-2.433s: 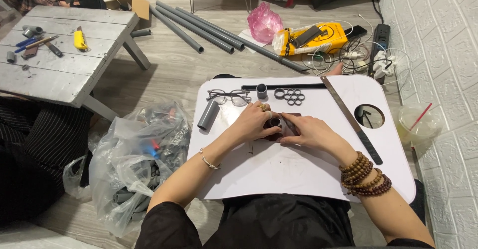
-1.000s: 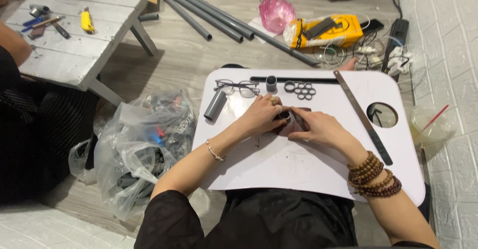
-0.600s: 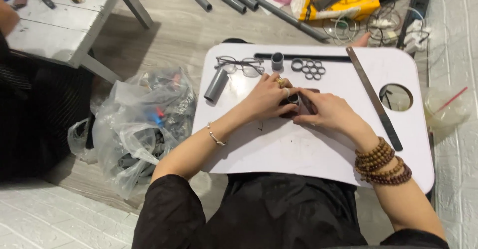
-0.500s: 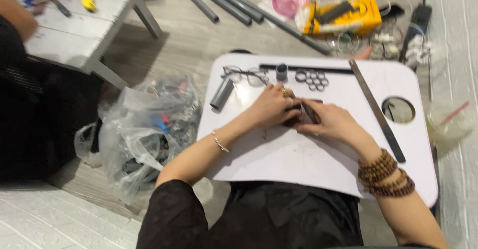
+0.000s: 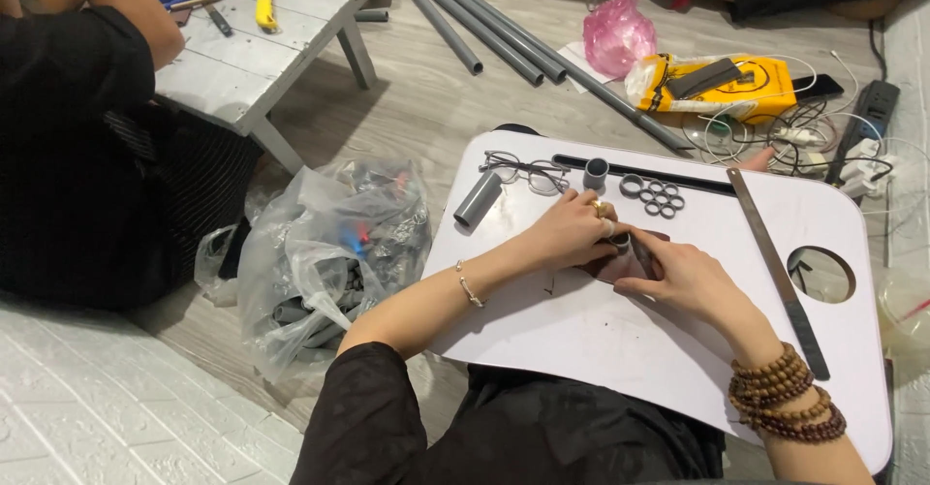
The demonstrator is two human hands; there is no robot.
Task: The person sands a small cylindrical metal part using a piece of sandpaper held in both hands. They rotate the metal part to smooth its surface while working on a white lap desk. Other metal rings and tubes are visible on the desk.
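Note:
My left hand (image 5: 570, 234) pinches a short grey pipe ring (image 5: 620, 244) upright against a dark reddish-brown sheet (image 5: 622, 267) lying on the white lap table (image 5: 601, 340). My right hand (image 5: 684, 277) rests on that sheet and pins it down right beside the ring. Both hands meet at the middle of the table. A cluster of several cut grey rings (image 5: 653, 194) lies just beyond my hands. A short grey pipe piece (image 5: 478, 198) and a smaller pipe stub (image 5: 596, 171) sit at the table's far left.
Eyeglasses (image 5: 524, 168), a black rod (image 5: 659, 176) and a long metal ruler (image 5: 777, 265) lie on the table. A clear plastic bag of pipe fittings (image 5: 329, 257) sits left. Long grey pipes (image 5: 504, 39), a yellow bag (image 5: 722, 86), cables and a power strip (image 5: 862, 126) lie beyond. Another person sits by a low white wooden table (image 5: 252, 49).
My hands stay together on the ring and the sheet, shifting only slightly. The view has swung about, and the person at the left now shows more.

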